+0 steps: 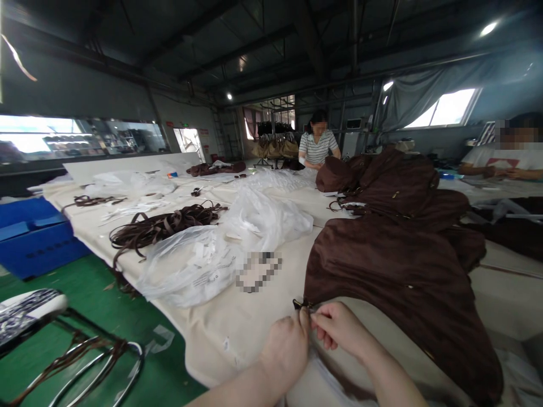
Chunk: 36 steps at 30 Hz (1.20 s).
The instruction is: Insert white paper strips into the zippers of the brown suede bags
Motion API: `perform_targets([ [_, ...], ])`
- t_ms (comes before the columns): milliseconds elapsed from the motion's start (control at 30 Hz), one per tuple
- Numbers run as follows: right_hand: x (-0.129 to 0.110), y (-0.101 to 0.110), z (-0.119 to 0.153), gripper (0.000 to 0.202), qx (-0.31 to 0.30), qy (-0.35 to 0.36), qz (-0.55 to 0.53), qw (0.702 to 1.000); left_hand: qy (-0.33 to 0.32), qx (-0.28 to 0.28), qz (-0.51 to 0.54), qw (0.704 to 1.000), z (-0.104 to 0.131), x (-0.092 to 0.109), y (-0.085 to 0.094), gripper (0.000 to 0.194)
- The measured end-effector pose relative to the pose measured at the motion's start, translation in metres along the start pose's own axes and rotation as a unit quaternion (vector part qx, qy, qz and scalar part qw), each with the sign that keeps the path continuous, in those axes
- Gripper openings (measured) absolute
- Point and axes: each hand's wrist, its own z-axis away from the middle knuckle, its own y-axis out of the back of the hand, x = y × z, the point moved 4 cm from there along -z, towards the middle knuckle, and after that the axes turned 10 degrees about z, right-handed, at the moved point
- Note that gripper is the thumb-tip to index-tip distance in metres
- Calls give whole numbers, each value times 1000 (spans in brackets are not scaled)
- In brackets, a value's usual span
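Note:
A large dark brown cloth piece (pixel 394 271) lies spread on the right side of the table, its near left corner reaching my hands. My left hand (pixel 288 345) is closed at that corner, where a small dark piece with a metallic glint (pixel 300 304) pokes out above the fingers. Right beside it, my right hand (pixel 337 328) is pinched, fingertips almost touching the left thumb; what it holds is too small to make out. A blurred-out flat object (pixel 258 271) rests on the table beyond my left hand.
Clear plastic bags (pixel 195 265) and a heap of brown straps (pixel 165 226) lie on the cream-covered table (pixel 229 333). More brown cloth (pixel 382 181) is piled behind. A person in a striped shirt (pixel 318 147) stands across; another person (pixel 509 158) is at right. A stool (pixel 31 314) and blue bins (pixel 38 237) are left.

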Motion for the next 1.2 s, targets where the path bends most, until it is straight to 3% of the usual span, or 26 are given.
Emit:
perform_targets([
  [100, 2, -5, 0, 16, -11, -9, 0, 1000, 109, 25, 180, 977, -2, -20, -3, 22],
  [233, 7, -12, -3, 17, -30, -15, -4, 999, 176, 69, 402, 896, -10, -35, -6, 14],
  [300, 8, -13, -4, 20, -37, -15, -13, 999, 226, 39, 524, 820, -13, -36, -10, 20],
  [400, 3, -10, -2, 28, -42, -1, -35, 999, 276, -54, 684, 673, -14, -30, -12, 23],
  [433, 1, -9, -1, 30, -41, 3, -42, 998, 277, -85, 713, 639, -14, -28, -11, 22],
  [500, -1, -8, -1, 34, -37, 10, -54, 998, 270, -128, 738, 605, -13, -26, -5, 22],
  [633, 1, -10, -4, 32, -51, 16, -81, 995, 259, -142, 741, 603, -14, -29, 2, 20],
  [700, 3, -9, -5, 29, -62, 20, -106, 992, 259, -155, 753, 584, -15, -31, 1, 18],
  [767, 4, -7, -5, 27, -74, 22, -134, 988, 265, -207, 782, 526, -16, -30, -2, 14],
  [867, 3, -4, -1, 31, -100, 18, -162, 982, 263, -315, 824, 391, -14, -26, -3, 7],
  [933, 1, -4, 2, 36, -115, 13, -165, 980, 248, -360, 838, 328, -12, -24, 2, 5],
  [1000, 1, -5, 3, 42, -121, 6, -157, 980, 236, -386, 841, 295, -9, -23, 5, 4],
  [1100, 6, -8, 0, 50, -126, -3, -140, 982, 230, -400, 844, 273, -6, -21, 5, 5],
  [1167, 10, -8, -3, 53, -117, -17, -112, 987, 220, -400, 842, 288, -5, -19, 1, 7],
  [1200, 12, -7, -4, 54, -106, -25, -91, 990, 216, -401, 833, 313, -4, -18, -1, 7],
])
